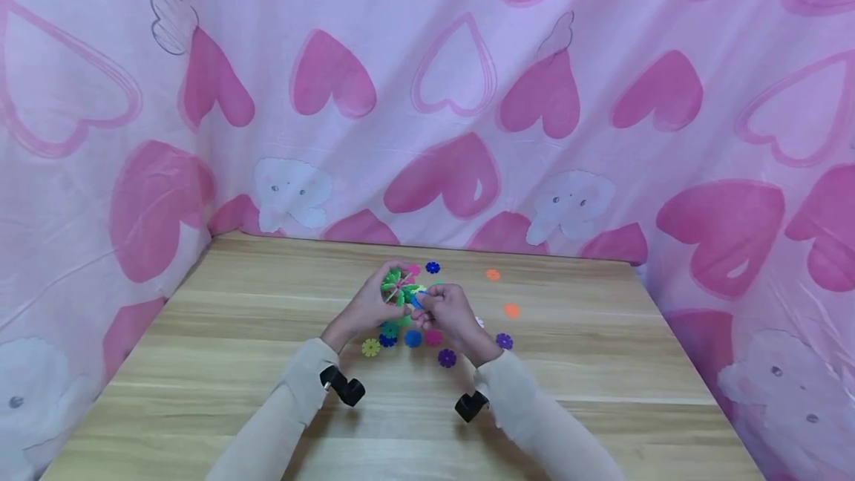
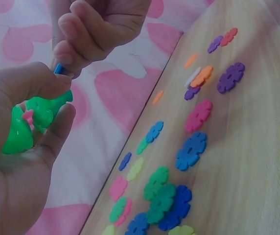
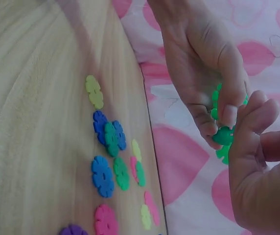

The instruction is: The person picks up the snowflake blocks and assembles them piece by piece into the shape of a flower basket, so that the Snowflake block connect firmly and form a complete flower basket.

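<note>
Above the far part of the table, my left hand (image 1: 369, 304) holds a cluster of green notched flower discs (image 2: 41, 111) joined together, with a pink piece (image 2: 28, 116) among them. My right hand (image 1: 454, 312) is close beside it on the right, its thumb and fingers pinching a blue disc (image 2: 59, 69). That blue disc is at the cluster's edge; whether it is slotted in cannot be told. In the right wrist view, the right fingers (image 3: 257, 117) hide the blue disc and part of the green cluster (image 3: 223, 136).
Loose flower discs lie on the wooden table (image 1: 267, 392) under and around the hands: purple (image 1: 447, 358), yellow (image 1: 370, 347), blue (image 1: 413, 338), orange (image 1: 511, 310) and dark blue (image 1: 433, 267). A pink heart-patterned curtain (image 1: 414, 169) hangs behind the table. Black devices (image 1: 342, 386) are strapped to both wrists.
</note>
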The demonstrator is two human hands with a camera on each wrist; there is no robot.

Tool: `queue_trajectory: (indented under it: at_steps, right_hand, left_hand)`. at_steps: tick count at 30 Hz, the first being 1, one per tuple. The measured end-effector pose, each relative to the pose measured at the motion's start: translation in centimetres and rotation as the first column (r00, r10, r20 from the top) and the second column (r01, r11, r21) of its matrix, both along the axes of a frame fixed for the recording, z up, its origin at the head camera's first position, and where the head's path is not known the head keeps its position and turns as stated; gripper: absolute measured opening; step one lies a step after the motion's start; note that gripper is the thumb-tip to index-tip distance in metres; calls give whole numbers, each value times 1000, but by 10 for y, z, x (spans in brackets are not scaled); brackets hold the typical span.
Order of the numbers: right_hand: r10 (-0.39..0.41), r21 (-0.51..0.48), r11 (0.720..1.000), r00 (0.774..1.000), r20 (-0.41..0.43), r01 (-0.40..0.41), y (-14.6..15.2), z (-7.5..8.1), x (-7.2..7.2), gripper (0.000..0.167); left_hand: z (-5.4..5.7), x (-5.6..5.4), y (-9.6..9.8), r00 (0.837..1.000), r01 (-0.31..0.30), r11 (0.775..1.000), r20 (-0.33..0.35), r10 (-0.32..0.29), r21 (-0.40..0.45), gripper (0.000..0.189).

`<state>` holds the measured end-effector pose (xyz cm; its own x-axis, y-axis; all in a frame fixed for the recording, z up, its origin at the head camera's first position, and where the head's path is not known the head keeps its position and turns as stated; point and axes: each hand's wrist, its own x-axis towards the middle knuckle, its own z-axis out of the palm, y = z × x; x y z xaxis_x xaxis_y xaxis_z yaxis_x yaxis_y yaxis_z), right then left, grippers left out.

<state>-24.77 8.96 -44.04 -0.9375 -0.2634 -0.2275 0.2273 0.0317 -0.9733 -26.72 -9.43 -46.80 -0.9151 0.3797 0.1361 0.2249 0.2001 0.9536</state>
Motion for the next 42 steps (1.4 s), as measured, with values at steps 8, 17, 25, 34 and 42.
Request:
queue_trajectory:
  at_steps: [8, 17, 25, 34, 42]
  right_hand:
    - [-5, 33, 999, 1000, -16, 6, -4, -3, -3, 15]
    - [139, 49, 989, 990, 6, -139, 11, -8, -10, 14]
    - [44, -27, 999, 998, 41, -43, 7, 0, -12, 10]
    - [104, 140, 986, 989, -107, -89, -6, 14, -20, 16]
    - [186, 517, 854, 964, -191, -62, 5, -18, -36, 18]
  left_hand:
    - [1, 1, 1, 1000, -16, 1000, 13, 16, -17, 74]
    - [7, 1, -13, 999, -5, 993, 45, 11, -117, 85]
    - [3, -1, -13, 998, -46, 999, 40, 47, -21, 87]
    - [-1, -2, -13, 975, -217, 976, 43, 216, 19, 86]
    - [-2, -5, -22, 963, -262, 965, 60, 263, -15, 82]
